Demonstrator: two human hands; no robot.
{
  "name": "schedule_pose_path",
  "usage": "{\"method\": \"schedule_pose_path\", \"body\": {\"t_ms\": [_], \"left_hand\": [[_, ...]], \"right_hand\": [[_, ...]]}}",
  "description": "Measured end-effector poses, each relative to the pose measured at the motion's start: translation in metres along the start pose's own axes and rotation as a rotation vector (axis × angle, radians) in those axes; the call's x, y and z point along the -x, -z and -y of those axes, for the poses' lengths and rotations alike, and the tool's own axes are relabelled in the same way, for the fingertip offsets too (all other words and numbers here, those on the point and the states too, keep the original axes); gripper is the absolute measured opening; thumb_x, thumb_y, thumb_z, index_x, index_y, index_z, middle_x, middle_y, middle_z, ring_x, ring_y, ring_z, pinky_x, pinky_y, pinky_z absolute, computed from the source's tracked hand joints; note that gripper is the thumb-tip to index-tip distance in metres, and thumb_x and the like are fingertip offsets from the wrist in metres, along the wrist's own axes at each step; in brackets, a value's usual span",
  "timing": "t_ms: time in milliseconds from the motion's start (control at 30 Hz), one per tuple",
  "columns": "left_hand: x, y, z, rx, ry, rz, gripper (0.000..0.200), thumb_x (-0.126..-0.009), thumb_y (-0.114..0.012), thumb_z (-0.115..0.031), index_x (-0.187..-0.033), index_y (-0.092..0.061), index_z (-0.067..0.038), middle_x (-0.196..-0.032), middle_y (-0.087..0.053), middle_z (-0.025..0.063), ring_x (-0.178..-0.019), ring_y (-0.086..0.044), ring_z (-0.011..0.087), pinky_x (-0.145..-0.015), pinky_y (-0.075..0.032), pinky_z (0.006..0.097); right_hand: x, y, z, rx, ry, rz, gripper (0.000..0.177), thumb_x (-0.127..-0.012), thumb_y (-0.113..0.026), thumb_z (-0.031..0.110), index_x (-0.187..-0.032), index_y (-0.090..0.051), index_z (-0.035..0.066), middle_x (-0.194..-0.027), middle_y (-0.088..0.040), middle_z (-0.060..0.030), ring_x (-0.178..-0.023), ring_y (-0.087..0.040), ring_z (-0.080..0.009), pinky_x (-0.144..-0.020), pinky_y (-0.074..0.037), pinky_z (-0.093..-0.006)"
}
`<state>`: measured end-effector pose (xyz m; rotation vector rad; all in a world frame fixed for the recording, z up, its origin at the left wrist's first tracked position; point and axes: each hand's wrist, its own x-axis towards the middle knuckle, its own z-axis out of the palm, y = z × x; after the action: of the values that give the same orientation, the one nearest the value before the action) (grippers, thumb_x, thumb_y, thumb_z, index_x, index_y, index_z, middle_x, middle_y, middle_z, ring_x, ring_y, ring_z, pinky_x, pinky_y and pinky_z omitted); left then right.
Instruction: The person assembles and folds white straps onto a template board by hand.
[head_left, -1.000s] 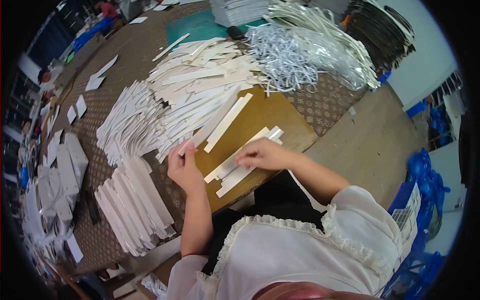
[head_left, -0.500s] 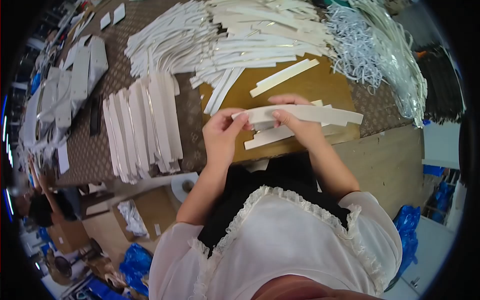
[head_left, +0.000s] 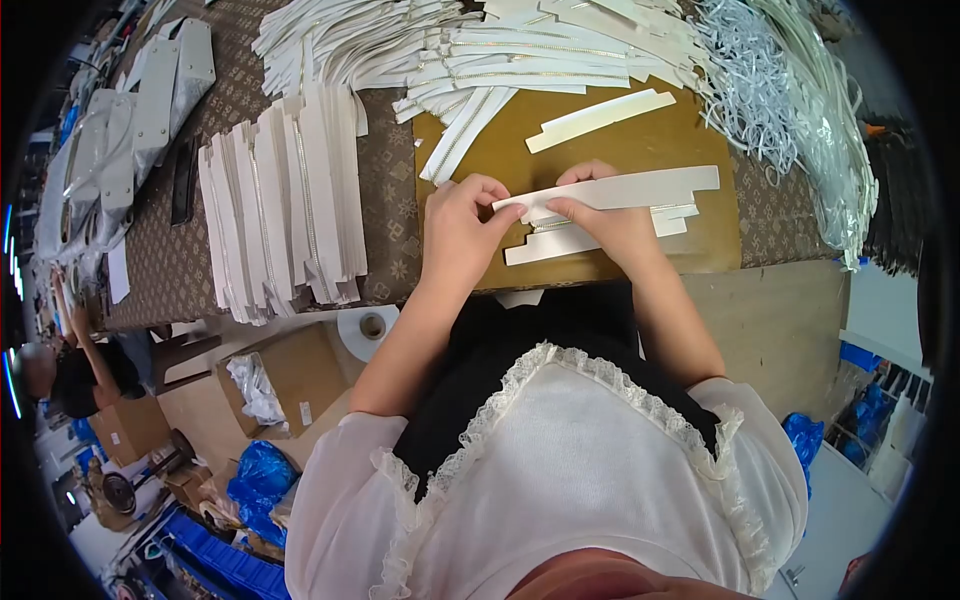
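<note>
Both hands pinch one long white card strip with stepped ends (head_left: 640, 188), centre of frame. Left hand (head_left: 455, 235) is closed on the strip's left tip, thumb and fingers curled over it. Right hand (head_left: 610, 225) is just beside it, thumb under and fingers on top, so the long right part sticks out unsupported toward the right of frame. The strip is lifted slightly above a flat brown board (head_left: 700, 130), and under it a couple of similar white strips (head_left: 560, 245) lie on the board, one touching the right hand. Another loose cream strip (head_left: 600, 115) lies apart, higher on the board. A fanned row of white strips (head_left: 280, 190) sits left of the board on brown patterned table cover (head_left: 180, 270), with a big loose heap of white strips (head_left: 480, 40) along the top of frame. A tangle of silvery-white cords (head_left: 750, 90) is at upper right. A white tape roll (head_left: 368, 325) and an open cardboard box (head_left: 285, 380) are below the table edge, and another person (head_left: 70, 370) sits at lower left. Risk, as a judgement: both grips are bunched at one end, so the free end could sag or crease. Too hard a pinch may kink the tip. The strips underneath could snag and slide off the board's near edge.
</note>
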<state>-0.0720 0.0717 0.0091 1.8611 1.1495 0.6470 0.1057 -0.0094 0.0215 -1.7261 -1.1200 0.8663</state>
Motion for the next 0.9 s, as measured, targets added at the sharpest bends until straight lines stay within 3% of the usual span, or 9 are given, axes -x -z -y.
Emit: {"method": "schedule_pose_path", "body": {"t_ms": [233, 733, 900], "left_hand": [[0.0, -0.002, 0.001, -0.1, -0.105, -0.006, 0.022, -0.068, -0.081, -0.018, -0.077, -0.064, -0.008, -0.066, -0.062, 0.0011, -0.07, -0.056, 0.0221, -0.075, -0.042, 0.0367], [0.0, -0.006, 0.004, -0.157, -0.157, -0.024, 0.022, -0.067, -0.081, -0.018, -0.075, -0.062, -0.009, -0.066, -0.061, 0.0009, -0.07, -0.055, 0.0213, -0.074, -0.041, 0.0361], [0.0, -0.005, 0.003, -0.184, -0.185, -0.028, 0.021, -0.068, -0.08, -0.017, -0.075, -0.062, -0.009, -0.066, -0.061, 0.0008, -0.071, -0.056, 0.021, -0.073, -0.04, 0.0357]], "right_hand": [[0.0, -0.002, -0.002, 0.016, -0.034, 0.011, 0.02, -0.077, -0.077, 0.011, -0.09, -0.062, 0.005, -0.084, -0.061, -0.0003, -0.077, -0.056, -0.0081, -0.07, -0.046, -0.0237], [0.0, -0.007, -0.008, 0.085, 0.029, -0.026, 0.019, -0.077, -0.076, 0.01, -0.088, -0.061, 0.003, -0.08, -0.061, -0.002, -0.073, -0.055, -0.0095, -0.066, -0.045, -0.0248], [0.001, -0.012, -0.003, 0.153, 0.044, -0.029, 0.03, -0.073, -0.081, 0.015, -0.09, -0.06, 0.004, -0.079, -0.06, -0.0034, -0.072, -0.055, -0.0117, -0.065, -0.045, -0.0265]]}}
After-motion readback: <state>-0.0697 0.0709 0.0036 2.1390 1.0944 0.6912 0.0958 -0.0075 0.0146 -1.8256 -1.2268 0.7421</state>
